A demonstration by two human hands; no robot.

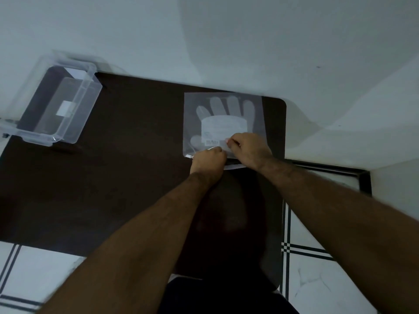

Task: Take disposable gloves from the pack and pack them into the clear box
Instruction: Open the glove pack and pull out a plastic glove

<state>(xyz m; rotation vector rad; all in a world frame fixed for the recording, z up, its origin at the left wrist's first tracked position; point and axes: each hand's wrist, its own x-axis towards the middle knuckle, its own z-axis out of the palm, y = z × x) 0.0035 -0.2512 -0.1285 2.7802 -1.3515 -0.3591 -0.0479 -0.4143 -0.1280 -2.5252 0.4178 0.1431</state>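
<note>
Clear, slightly frosted plastic forms the pack of gloves (223,123), which lies flat on the dark brown table (113,177), toward its far right part and close to the far edge by the wall (204,41). Through the film a pale glove shape shows, fingers pointing away from the person, with a white label across its palm.

Both hands work at the near edge of the pack. The left hand (208,160) is curled nearly closed, knuckles up, its fingertips tucked down onto the near rim of the pack where a strip of white film sticks out to its left. Whether it grips the film itself or only presses it cannot be made out, since the fingers hide the contact. The right hand (248,150) sits just beside it, touching or almost touching, also narrowed to a pinch: thumb and forefinger meet on a small flap of the plastic near the label's lower corner. A sliver of white film shows under the right wrist, on the near side of the pack.

The clear box (56,103) stands well apart at the far left corner of the table, open, set at an angle, partly over the table's edge, with a white sticker seen through its wall. Nothing shows inside it.

White floor tiles (340,279) with dark stripes lie beyond the table at right and near left.
</note>
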